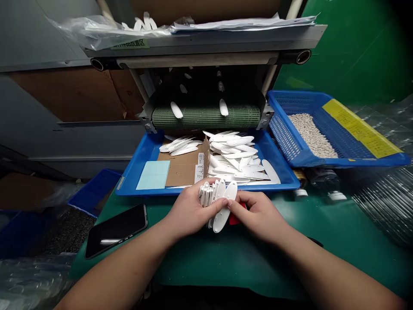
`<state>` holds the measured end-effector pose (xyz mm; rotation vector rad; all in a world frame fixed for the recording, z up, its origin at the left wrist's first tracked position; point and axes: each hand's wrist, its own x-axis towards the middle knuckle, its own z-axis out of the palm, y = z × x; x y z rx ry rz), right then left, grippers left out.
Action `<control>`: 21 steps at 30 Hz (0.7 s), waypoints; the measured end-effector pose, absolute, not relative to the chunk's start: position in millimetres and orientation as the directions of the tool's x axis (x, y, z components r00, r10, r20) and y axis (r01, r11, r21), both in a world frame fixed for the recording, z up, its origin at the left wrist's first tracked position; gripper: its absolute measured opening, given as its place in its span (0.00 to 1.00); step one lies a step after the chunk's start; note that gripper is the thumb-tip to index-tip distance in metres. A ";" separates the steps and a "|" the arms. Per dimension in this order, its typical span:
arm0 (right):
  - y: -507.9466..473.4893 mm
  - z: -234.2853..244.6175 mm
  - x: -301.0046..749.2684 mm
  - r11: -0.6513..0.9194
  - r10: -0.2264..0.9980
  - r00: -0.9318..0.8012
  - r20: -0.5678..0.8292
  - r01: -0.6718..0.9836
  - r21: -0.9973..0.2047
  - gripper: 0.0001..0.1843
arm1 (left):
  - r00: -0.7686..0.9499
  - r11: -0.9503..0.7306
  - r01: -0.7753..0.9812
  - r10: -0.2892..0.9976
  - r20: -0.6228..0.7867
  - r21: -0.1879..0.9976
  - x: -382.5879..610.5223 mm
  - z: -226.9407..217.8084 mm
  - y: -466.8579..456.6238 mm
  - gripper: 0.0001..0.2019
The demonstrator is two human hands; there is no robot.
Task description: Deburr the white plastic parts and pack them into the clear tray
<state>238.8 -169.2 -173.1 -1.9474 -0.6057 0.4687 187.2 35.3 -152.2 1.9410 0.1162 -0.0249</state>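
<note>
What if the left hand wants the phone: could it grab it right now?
Probably not yet: the left hand is holding a stack of white pieces, though nothing covers the phone.

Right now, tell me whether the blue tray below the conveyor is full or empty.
The blue tray is partly filled: white pieces heap at its right, fewer lie back left, and bare cardboard shows.

Along the near edge I have room to sweep my left hand [189, 210] across the green tabletop [209, 262] until the smartphone [116, 230] blocks it on the left. Ahead, I could reach over the near rim of the blue tray [284, 187], but the conveyor belt [200, 118] and the shelf [206, 46] above it close the far side. Rightward, the blue perforated basket [342, 162] and a white-capped bottle [336, 196] obstruct my right hand [263, 214].
</note>
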 end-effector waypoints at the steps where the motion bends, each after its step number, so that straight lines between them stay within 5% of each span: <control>1: -169.3 -173.6 238.4 -0.380 0.597 0.800 -0.058 0.219 -0.899 0.24 | 0.994 -0.358 0.101 0.073 -0.080 0.928 186.9 -152.1 34.2 0.20; 11: -177.0 -173.1 239.4 -0.290 0.694 0.719 0.048 0.339 -0.895 0.29 | 0.996 -0.562 -0.063 -0.092 0.014 0.824 182.3 -150.5 34.4 0.17; 21: -188.0 -156.6 247.0 -0.302 0.686 0.717 0.121 0.432 -0.850 0.25 | 0.964 -0.583 -0.260 -0.200 0.174 0.770 180.5 -155.9 33.6 0.14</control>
